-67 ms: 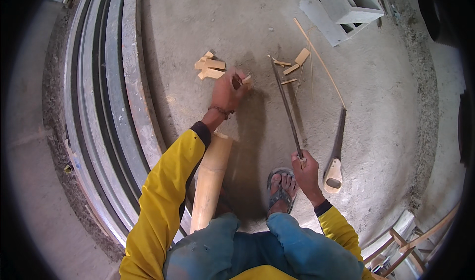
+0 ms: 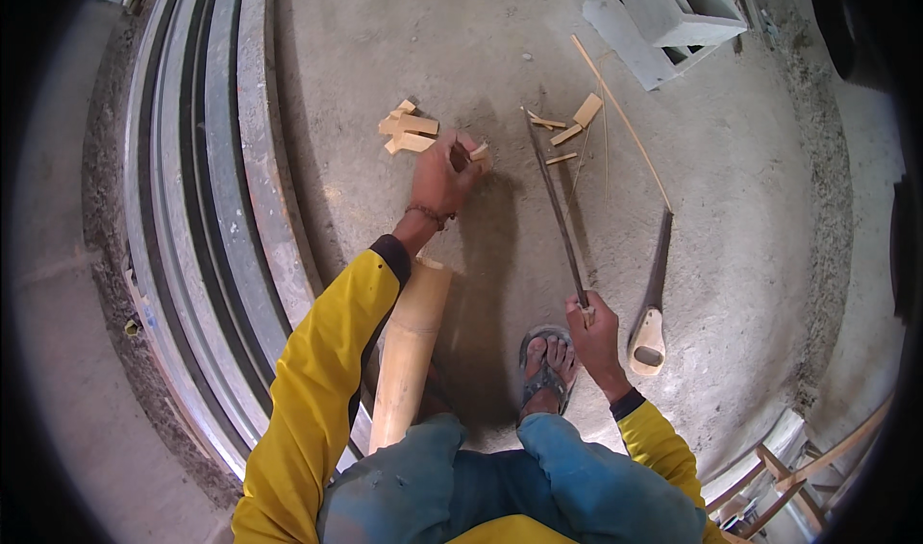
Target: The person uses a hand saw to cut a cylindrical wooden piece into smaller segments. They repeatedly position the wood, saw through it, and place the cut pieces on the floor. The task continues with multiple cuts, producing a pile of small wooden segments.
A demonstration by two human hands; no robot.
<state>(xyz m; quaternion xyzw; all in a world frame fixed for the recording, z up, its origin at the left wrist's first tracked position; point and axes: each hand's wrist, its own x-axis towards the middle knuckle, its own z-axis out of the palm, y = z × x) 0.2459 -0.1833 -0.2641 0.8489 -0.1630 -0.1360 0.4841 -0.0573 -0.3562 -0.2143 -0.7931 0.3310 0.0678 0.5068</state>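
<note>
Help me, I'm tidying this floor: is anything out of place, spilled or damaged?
Mildly: the handsaw lies loose on the floor, right of the right hand, where someone might trip. Small wood pieces lie scattered ahead. No spill or clear damage stands out.

Grey concrete floor (image 2: 740, 256) under wood blocks (image 2: 417, 124) and a handsaw (image 2: 657, 280).

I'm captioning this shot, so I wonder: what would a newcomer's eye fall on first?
Probably the bright yellow sleeves reaching in from the lower edge: the left hand holds a small pale piece above centre, the right hand a long dark blade pointing away. Next might come the pale bamboo section beside the left sleeve, and the handsaw right of the right hand.
</note>
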